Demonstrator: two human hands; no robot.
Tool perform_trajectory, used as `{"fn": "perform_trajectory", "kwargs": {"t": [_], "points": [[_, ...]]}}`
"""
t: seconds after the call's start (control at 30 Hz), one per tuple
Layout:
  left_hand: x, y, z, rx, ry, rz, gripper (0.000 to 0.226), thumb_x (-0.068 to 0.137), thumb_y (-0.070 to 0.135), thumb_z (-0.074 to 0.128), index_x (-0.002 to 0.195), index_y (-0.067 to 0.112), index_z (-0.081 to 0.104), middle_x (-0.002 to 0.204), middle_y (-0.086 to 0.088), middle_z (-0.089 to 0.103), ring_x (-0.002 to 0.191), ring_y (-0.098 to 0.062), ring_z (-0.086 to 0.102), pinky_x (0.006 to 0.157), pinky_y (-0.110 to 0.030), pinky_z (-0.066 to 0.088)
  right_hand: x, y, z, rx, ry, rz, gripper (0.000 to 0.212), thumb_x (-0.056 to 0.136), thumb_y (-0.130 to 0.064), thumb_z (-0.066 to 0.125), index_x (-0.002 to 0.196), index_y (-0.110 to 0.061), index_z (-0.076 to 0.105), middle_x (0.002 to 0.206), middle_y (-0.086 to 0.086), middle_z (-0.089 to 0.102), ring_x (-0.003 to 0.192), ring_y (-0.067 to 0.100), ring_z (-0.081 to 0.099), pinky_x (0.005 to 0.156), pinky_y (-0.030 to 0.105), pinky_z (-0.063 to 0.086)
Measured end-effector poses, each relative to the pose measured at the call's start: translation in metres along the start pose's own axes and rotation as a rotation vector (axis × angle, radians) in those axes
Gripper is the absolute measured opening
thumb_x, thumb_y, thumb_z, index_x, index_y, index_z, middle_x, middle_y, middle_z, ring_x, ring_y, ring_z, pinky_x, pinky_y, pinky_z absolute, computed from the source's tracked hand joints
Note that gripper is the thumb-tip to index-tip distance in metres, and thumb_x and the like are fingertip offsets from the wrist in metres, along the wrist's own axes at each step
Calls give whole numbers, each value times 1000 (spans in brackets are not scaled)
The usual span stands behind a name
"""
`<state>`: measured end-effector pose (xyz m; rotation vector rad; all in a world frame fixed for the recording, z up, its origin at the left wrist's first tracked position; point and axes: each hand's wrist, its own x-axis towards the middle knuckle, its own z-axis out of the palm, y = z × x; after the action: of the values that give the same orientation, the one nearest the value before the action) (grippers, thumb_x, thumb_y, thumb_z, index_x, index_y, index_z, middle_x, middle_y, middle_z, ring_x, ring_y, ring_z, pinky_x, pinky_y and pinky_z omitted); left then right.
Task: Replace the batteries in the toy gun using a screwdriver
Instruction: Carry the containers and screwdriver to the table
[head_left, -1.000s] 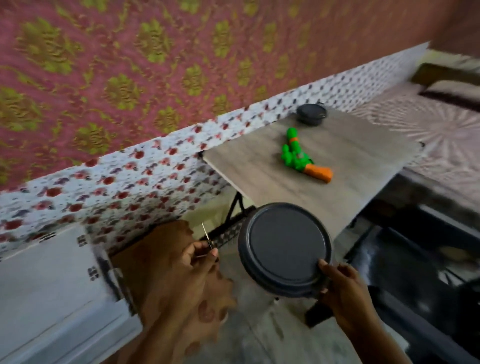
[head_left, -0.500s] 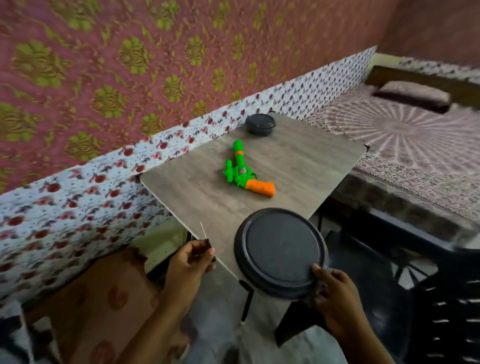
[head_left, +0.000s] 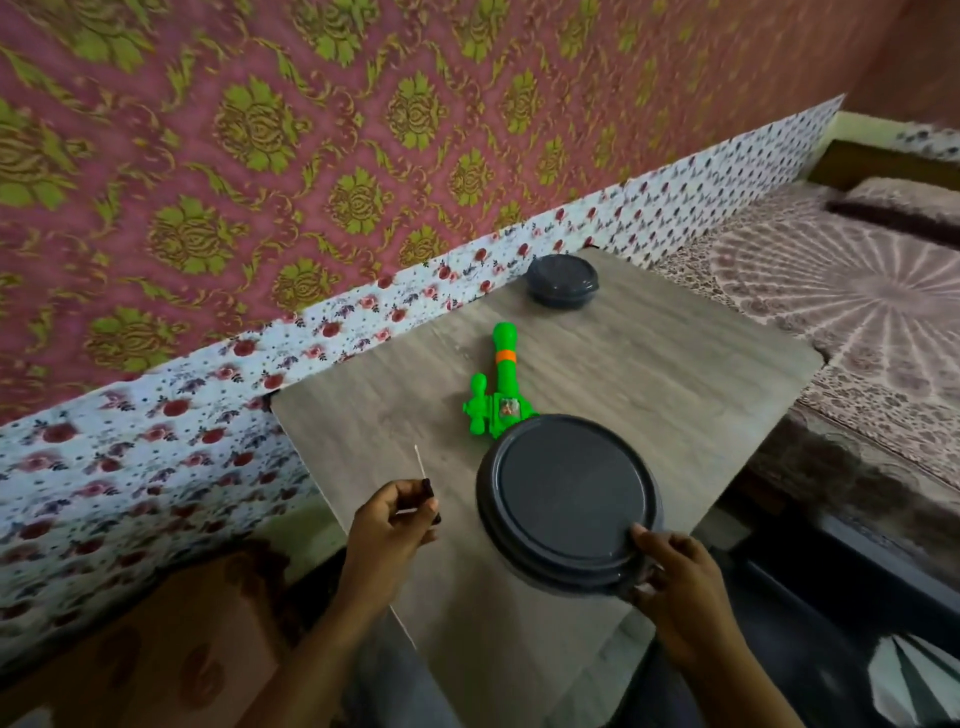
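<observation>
Green toy gun flat on wooden table, barrel toward wall, grip hidden behind big grey lid. Left hand pinching screwdriver, thin shaft up. Right hand gripping lid's near rim, held above table. Small dark container at far edge.

On the surface, the toy gun lies in the middle, a small container behind it, and a big container before it, perhaps held above.
</observation>
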<state>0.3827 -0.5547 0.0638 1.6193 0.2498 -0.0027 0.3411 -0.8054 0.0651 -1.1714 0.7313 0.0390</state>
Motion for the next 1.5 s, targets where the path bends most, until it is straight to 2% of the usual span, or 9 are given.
{"fn": "perform_trajectory", "kwargs": {"t": [0.07, 0.4, 0.67, 0.9, 1.03, 1.2, 1.27, 1.37, 1.5], "points": [[14, 5, 3, -26, 24, -1, 17, 89, 5, 59, 83, 21, 60, 82, -5, 63, 73, -16, 62, 54, -10, 51, 12, -9, 10, -13, -13, -11, 18, 87, -9, 59, 78, -11, 44, 72, 14, 53, 67, 28, 55, 61, 44, 52], [61, 15, 4, -71, 165, 32, 14, 88, 5, 60, 84, 19, 61, 84, -4, 65, 78, -17, 65, 57, -13, 53, 59, -55, 53, -99, -126, -37, 11, 87, -9, 57, 91, -9, 47, 82, 15, 57, 72, 29, 58, 59, 43, 50], [93, 1, 29, -72, 295, 17, 17, 86, 3, 62, 83, 20, 62, 80, -4, 67, 74, -17, 66, 61, -18, 57, 134, -89, 65, -134, -190, -34, 12, 88, -9, 56, 81, -8, 47, 80, 13, 57, 72, 28, 59, 57, 42, 50], [148, -3, 99, -136, 449, -3, 19, 86, -3, 59, 86, 16, 63, 75, -3, 66, 58, 0, 65, 55, -13, 54, 246, -117, 37, -199, -260, 12, 14, 86, -8, 58, 78, -8, 46, 81, 15, 57, 73, 31, 59, 58, 42, 52], [174, -6, 167, -272, 540, -70, 18, 87, -4, 56, 91, 12, 62, 62, 4, 69, 54, -1, 65, 53, -12, 53, 323, -152, 1, -232, -274, 35, 16, 86, -7, 58, 77, -10, 45, 82, 14, 58, 74, 29, 59, 57, 40, 51], [186, 3, 249, -274, 559, -161, 21, 90, -4, 51, 84, 15, 59, 53, 5, 64, 45, -2, 58, 44, -17, 46, 400, -201, -43, -216, -290, 86, 15, 86, -9, 59, 80, -10, 46, 85, 13, 57, 79, 29, 60, 57, 41, 54], [190, 10, 269, -257, 572, -166, 21, 90, -3, 52, 83, 16, 59, 55, 5, 62, 43, -1, 56, 42, -16, 42, 422, -212, -49, -208, -284, 96, 15, 85, -9, 61, 82, -9, 46, 91, 18, 56, 86, 33, 60, 62, 45, 56], [196, 15, 292, -232, 615, -145, 22, 89, -5, 52, 82, 14, 59, 56, 5, 65, 50, 1, 61, 50, -12, 51, 450, -223, -53, -205, -267, 111, 17, 85, -8, 62, 84, -10, 45, 97, 19, 54, 88, 32, 59, 74, 50, 55], [197, 16, 304, -190, 644, -131, 21, 88, -5, 53, 81, 13, 59, 53, 9, 66, 50, 1, 61, 54, -14, 52, 475, -227, -53, -168, -295, 126, 18, 85, -9, 62, 94, -8, 46, 87, 15, 56, 75, 28, 60, 55, 37, 54]]}}
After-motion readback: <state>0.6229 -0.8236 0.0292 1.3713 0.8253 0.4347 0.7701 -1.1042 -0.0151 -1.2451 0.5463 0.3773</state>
